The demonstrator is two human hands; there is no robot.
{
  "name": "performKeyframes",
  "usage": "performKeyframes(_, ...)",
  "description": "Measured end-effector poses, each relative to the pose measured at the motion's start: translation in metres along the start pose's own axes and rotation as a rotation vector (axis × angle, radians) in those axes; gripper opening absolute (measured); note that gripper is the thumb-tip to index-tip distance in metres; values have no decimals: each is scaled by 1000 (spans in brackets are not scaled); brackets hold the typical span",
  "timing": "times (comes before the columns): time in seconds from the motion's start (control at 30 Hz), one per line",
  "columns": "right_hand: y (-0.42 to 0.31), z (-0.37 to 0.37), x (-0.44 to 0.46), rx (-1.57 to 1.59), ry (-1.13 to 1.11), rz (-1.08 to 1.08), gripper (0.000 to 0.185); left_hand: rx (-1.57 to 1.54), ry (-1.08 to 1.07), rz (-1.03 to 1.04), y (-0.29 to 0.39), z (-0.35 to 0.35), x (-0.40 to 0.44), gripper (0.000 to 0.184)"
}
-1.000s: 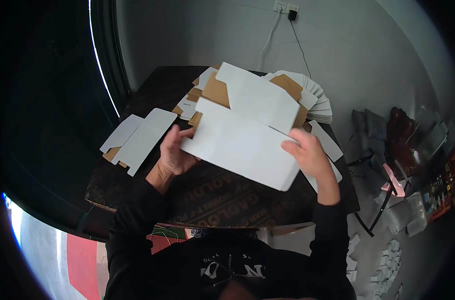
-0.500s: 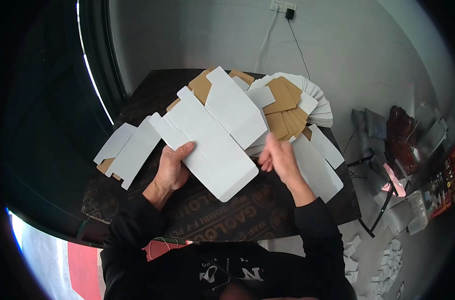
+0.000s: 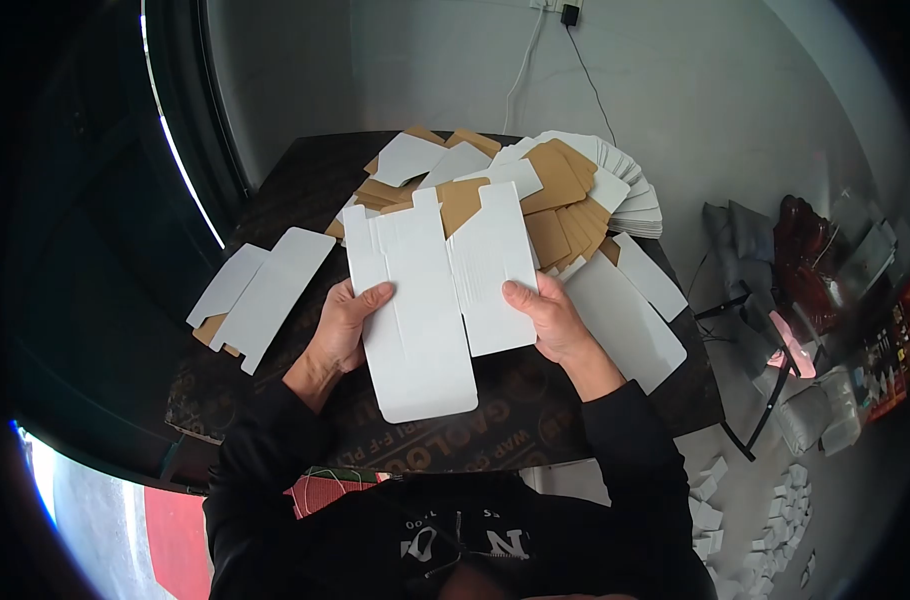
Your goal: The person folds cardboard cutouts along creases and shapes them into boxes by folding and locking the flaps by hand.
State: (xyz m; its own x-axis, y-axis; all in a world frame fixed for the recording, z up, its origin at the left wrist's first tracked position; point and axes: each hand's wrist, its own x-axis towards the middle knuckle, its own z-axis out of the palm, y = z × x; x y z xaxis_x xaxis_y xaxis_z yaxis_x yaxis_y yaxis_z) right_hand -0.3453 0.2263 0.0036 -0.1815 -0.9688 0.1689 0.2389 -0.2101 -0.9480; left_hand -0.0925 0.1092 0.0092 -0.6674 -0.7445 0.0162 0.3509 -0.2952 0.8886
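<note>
Between my two hands is a flattened white cardboard box, held above the dark table by its side edges. My left hand grips its left edge, thumb on the white face and fingers hidden behind. On the opposite edge my right hand holds it the same way. Brown inner cardboard shows at its top between the flaps. Behind it lies a fanned pile of flat boxes, white and brown. One more flat white box rests on the table to the left, and another to the right.
The dark printed table has its near edge close to my body. A grey wall with a socket and cables stands behind it. Cushions and a folding stand are off to the right. Many small white pieces lie on the floor at lower right.
My right hand has gone from free beside the flat box to gripping its right edge. The box has turned more upright in my view and come closer to my body.
</note>
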Motion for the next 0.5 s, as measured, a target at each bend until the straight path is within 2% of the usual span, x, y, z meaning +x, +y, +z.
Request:
performKeyframes(0.27, -2, -3, 1, 43, 18, -9, 29, 44, 75, -1, -5, 12, -4, 35)
performKeyframes(0.4, -5, -11, 2, -30, 65, 94, 29, 85, -6, 30, -4, 9, -5, 33)
performKeyframes(0.5, -11, -4, 1, -13, 102, 63, 29, 110, -23, 9, -4, 13, -7, 34)
